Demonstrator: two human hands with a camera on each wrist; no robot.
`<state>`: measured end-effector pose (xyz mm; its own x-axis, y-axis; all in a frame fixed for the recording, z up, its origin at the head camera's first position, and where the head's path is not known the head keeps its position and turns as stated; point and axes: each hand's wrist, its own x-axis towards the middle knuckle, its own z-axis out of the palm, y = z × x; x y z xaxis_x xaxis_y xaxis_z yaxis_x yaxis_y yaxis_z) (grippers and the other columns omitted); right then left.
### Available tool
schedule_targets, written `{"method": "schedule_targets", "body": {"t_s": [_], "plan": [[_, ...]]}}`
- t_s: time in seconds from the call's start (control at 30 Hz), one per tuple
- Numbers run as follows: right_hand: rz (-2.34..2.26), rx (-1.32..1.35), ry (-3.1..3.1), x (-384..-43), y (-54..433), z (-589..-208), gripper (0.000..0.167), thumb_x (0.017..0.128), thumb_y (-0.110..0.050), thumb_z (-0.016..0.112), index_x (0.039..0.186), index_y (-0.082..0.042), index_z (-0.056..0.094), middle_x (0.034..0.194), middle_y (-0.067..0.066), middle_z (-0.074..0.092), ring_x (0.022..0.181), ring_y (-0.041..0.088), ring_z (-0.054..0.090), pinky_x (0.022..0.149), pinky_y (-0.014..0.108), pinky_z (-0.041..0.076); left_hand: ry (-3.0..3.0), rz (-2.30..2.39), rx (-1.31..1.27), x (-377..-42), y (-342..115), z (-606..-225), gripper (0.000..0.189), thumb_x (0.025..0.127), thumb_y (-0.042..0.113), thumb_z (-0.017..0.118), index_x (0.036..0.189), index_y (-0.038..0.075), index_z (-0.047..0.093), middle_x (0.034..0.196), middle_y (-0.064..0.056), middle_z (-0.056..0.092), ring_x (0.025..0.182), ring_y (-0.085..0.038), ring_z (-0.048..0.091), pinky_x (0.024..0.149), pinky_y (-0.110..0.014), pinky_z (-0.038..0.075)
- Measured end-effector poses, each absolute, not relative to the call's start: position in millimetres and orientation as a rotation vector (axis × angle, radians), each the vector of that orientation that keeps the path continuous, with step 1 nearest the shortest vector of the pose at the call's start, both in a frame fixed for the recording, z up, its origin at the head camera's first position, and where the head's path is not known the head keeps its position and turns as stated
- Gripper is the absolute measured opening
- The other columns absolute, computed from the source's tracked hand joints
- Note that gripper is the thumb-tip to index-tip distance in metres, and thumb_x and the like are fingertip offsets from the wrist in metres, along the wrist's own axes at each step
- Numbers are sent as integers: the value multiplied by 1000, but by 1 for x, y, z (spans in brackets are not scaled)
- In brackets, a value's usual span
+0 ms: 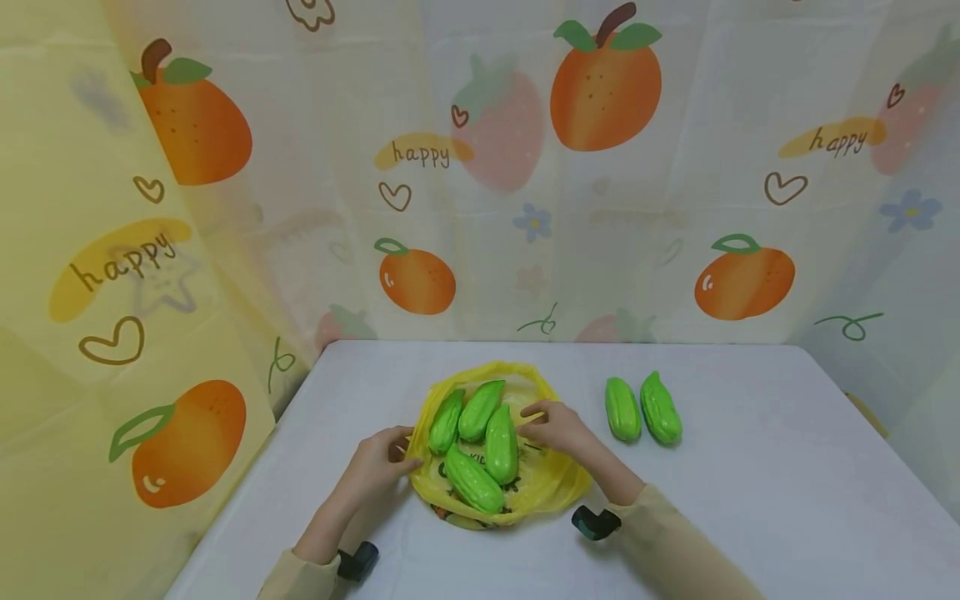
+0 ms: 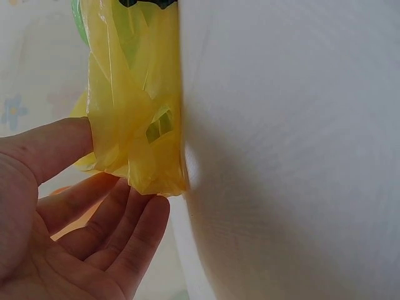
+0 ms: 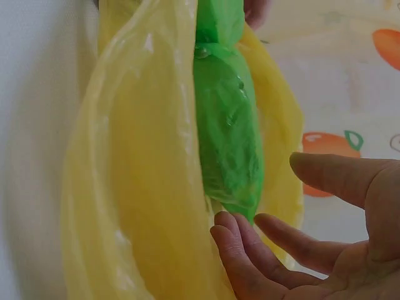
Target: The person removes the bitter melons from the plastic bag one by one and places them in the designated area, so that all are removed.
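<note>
A yellow plastic bag (image 1: 542, 492) lies with its mouth spread wide on the table. Several glossy green gourd-like vegetables (image 1: 501, 446) lie inside it, tapered at one end. At the bag's left side is my left hand (image 1: 378, 458); its thumb and fingertips touch the yellow film (image 2: 134, 106), with a gap between thumb and fingers. My right hand (image 1: 557, 427) is over the bag's right rim, its fingers relaxed and apart. In the right wrist view its fingertips are close to the tip of one green vegetable (image 3: 228, 125), and nothing is in its grasp.
Two more green vegetables, one blunt (image 1: 622, 409) and one pointed (image 1: 661, 408), lie side by side on the white table (image 1: 750, 483), right of the bag. Behind the table hangs a fruit-printed curtain (image 1: 487, 275), and a yellowish one (image 1: 67, 400) hangs on the left.
</note>
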<state>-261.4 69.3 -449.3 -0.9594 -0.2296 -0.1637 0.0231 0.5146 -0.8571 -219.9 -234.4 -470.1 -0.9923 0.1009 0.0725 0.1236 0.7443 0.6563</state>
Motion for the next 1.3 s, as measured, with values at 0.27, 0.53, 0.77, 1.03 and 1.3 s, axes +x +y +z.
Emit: {"method": "schedule_targets", "body": {"t_s": [0.27,0.53,0.77,1.03,1.3], "plan": [[-1372,-193,2475,-256,58,-452,52,83,-27,72,123,1,56,100,14,67,81,20,65,69,34,54,-2915,-1086,-197,-220,-233,-469,44,79,21,77,120,12,64,93,1,65,80,-11,58,71,-32,48],[-1301,-176,2467,-255,50,-456,69,81,-35,74,131,5,48,116,23,62,83,24,67,72,35,55,-2915,-1097,-208,-219,-234,-468,44,79,22,77,121,12,63,93,1,65,81,-11,58,72,-32,48],[-1244,-209,2487,-256,46,-457,73,78,-37,76,129,8,49,115,22,62,83,25,66,72,35,54,-2912,-1088,-204,-219,-234,-469,44,79,20,77,120,11,63,93,1,65,81,-12,59,72,-32,48],[-1251,-170,2463,-253,42,-452,75,77,-33,78,130,9,47,118,22,60,85,25,64,71,35,55,-2913,-1052,-192,-220,-234,-471,43,79,19,77,119,12,64,91,1,65,80,-13,58,70,-30,47],[-1247,-152,2481,-252,40,-449,73,76,-29,79,129,10,47,119,23,59,90,25,64,76,37,54,-2912,-1059,-189,-221,-234,-472,43,79,19,77,119,12,64,91,2,65,79,-12,58,71,-31,48]]}}
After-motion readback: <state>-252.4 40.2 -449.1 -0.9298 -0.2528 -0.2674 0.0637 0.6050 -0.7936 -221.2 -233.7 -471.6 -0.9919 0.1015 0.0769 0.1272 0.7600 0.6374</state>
